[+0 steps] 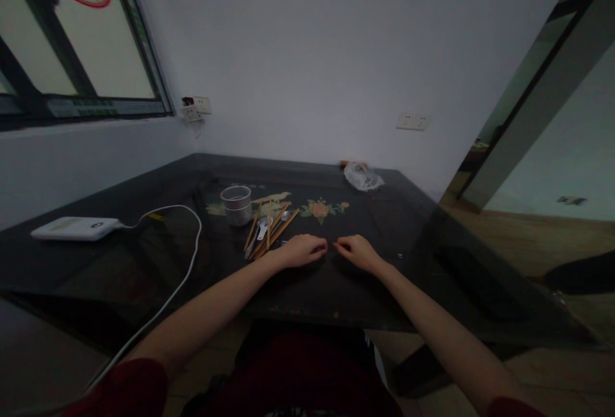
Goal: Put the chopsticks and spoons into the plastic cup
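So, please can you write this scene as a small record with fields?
left hand: loosely curled, on or just above dark table
right hand: loosely curled, apart from left
beside left hand: wooden sticks, spoons, piled
cup: upright, left of pile
far left: white device with cable
near wall: clear plastic bag

Desk (307, 292): before us, its back edge along the wall (298, 71).
Cup (236, 207): on the desk, left of its middle.
Chopsticks (277, 234) and spoons (262, 230): in one loose pile, just right of the cup and partly nearer us.
Device (74, 228): on the desk, at our far left.
Cable (196, 247): from the device's right end, curving back towards us.
Plastic bag (362, 177): near the desk's back edge, right of the cup.
Window (91, 32): to our left, above the desk.
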`<state>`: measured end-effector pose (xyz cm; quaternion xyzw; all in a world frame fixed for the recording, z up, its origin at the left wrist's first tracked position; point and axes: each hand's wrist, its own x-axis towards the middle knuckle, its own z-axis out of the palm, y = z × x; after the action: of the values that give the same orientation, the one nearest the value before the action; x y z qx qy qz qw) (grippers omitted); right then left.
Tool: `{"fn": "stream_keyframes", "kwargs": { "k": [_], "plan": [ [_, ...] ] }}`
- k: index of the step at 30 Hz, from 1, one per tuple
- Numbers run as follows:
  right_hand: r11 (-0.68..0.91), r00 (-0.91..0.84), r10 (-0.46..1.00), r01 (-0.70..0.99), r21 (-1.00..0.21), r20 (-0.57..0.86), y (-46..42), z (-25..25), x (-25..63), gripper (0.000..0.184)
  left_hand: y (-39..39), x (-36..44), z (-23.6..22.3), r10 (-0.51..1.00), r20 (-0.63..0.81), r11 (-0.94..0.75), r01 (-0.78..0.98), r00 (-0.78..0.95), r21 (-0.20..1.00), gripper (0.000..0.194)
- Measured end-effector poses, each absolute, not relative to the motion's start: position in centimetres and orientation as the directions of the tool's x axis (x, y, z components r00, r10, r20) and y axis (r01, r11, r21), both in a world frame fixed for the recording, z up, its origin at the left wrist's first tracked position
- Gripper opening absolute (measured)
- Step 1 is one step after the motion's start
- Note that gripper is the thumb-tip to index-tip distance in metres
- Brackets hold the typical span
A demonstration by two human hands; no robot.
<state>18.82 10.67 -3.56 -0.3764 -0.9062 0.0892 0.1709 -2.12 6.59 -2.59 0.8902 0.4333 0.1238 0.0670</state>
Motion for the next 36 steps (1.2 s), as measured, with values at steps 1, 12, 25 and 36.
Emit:
{"fn": "stream_keyframes", "kwargs": {
  "k": [1,12,25,36],
  "plan": [
    [0.701,-0.657,0.713,0.652,-0.29,0.244,10.69,-3.59,18.82,0.034,6.59,-2.13,-2.6,0.789,0.162,-0.615,0.756,0.593,0.227,0.018],
    [0.69,-0.648,0.723,0.66,-0.297,0.24,10.69,-3.52,18.78,0.034,6.39,-2.05,-2.33,0.79,0.153,-0.613,0.762,0.593,0.211,0.018],
    [0.69,-0.65,0.724,0.673,-0.265,0.232,10.76,-3.63,18.77,0.035,6.56,-2.11,-2.61,0.786,0.154,-0.619,0.758,0.599,0.206,0.017],
    [0.696,-0.653,0.718,0.664,-0.274,0.24,10.69,-3.48,18.8,0.034,6.37,-2.11,-2.38,0.776,0.153,-0.631,0.75,0.612,0.2,0.019]
  ]
}}
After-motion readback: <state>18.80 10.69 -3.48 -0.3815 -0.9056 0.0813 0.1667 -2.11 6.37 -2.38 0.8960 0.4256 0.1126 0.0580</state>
